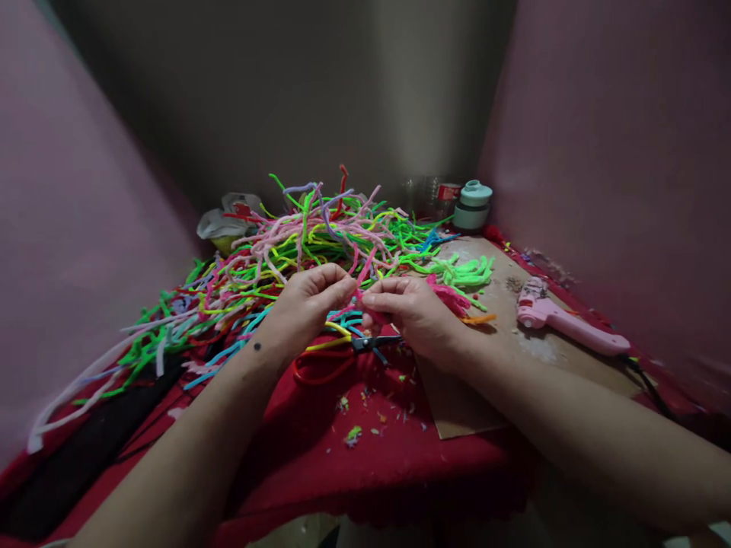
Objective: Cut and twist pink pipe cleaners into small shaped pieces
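Note:
My left hand [311, 297] and my right hand [411, 308] meet over the middle of the table, both with fingers pinched shut on a pink pipe cleaner [365, 270] that sticks up between them. Behind the hands lies a big tangled heap of pipe cleaners [285, 243] in green, pink, yellow, blue and purple. Scissors with red handles [343, 358] lie on the red cloth just below my hands. A small bundle of light green pieces [462, 272] and a pink piece [448, 297] rest to the right of my right hand.
A pink glue gun [563, 320] with a black cord lies on a brown cardboard sheet [502, 380] at the right. A teal container [473, 205] and a clear jar [434, 196] stand at the back. Red cloth [354, 464] covers the table, strewn with small cuttings. Pink walls close in on both sides.

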Available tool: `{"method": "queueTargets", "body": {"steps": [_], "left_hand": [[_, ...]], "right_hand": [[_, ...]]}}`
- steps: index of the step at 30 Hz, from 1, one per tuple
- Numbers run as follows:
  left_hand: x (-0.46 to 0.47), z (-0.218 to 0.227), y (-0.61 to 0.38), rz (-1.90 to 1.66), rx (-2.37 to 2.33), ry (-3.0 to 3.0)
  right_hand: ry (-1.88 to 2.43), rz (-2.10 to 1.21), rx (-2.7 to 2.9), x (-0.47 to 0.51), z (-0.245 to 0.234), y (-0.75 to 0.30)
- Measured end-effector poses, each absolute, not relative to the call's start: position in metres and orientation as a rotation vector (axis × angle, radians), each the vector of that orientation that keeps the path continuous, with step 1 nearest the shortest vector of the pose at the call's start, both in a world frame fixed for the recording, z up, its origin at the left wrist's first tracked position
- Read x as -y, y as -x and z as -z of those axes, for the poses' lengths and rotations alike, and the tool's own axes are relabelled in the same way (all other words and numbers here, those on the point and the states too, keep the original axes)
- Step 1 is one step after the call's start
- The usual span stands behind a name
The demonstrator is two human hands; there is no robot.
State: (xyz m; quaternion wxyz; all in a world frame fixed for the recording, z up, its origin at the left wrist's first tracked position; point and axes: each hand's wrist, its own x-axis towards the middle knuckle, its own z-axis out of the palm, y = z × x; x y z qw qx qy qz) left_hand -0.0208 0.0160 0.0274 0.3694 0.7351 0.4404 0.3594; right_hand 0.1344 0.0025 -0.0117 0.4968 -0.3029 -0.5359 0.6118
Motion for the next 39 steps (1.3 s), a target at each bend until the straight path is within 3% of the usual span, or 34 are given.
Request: {"method": "queueTargets", "body": {"steps": [5,11,16,22,25,29,35,39], "left_hand": [[-0.015,-0.027,0.021,-0.992,-1.211,-2.352],[-0.015,-0.021,0.022,-0.973,-1.108,-2.810],[-0.013,-0.025,0.024,-0.818,-1.157,-2.739],[-0.013,-0.032,0.028,-0.703,-1.180,-2.513],[-0.013,-0.032,0.027,-0.667,-1.138,-2.526],[-0.014,-0.030,0.027,-0.733,-1.149,-2.450],[-0.016,-0.033,0.028,-0.785,-1.192,-2.451],[-0.015,-0.036,0.027,-0.880,-1.182,-2.527]], "right_hand": [[0.833,-1.400,1.283,-0.001,0.009,-0.134],[0.962,-1.076,1.445,0.000,0.012,-0.134],[1.037,-0.749,1.662,0.003,0.017,-0.132],[0.830,0.020,1.763,0.004,0.013,-0.136],[0.882,0.186,1.839,0.001,0.010,-0.138],[0.974,-0.128,1.829,-0.001,0.009,-0.138],[0.892,-1.353,1.433,-0.002,0.006,-0.138],[0.842,-1.528,1.355,-0.005,0.007,-0.139]]}}
